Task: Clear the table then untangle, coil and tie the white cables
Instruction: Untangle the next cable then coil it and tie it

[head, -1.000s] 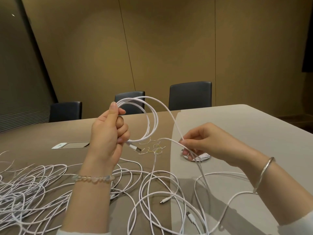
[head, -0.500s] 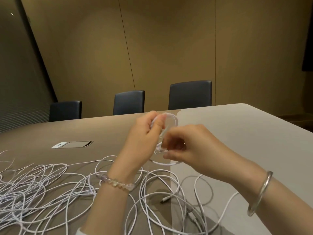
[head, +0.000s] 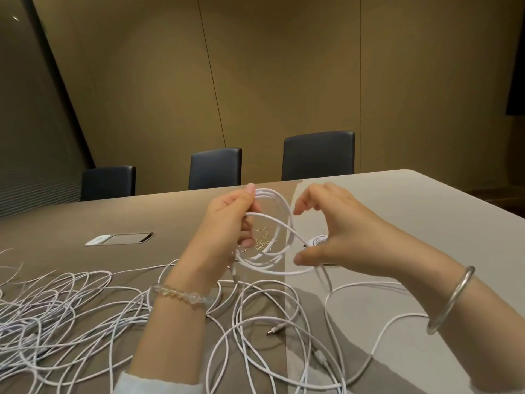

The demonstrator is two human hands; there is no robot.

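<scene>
My left hand (head: 227,226) grips a small coil of white cable (head: 279,223), held up above the table (head: 426,223). My right hand (head: 338,234) is just right of the coil, fingers and thumb curved apart in a C. The coil's free strand (head: 284,272) runs through the crook of that thumb and drops to the table. Loose white cables (head: 255,322) loop on the table below my hands. A big tangle of white cables (head: 42,317) lies at the left.
Thin gold wire ties (head: 262,240) lie on the table behind the coil. A finished small coil (head: 318,239) peeks out behind my right hand. A socket hatch (head: 122,239) sits at the left. Three dark chairs (head: 318,155) line the far edge.
My right hand brought the strand over to my left hand, added a loop to the coil, then let go of its pinch and drew back to the right. The coil has more turns.
</scene>
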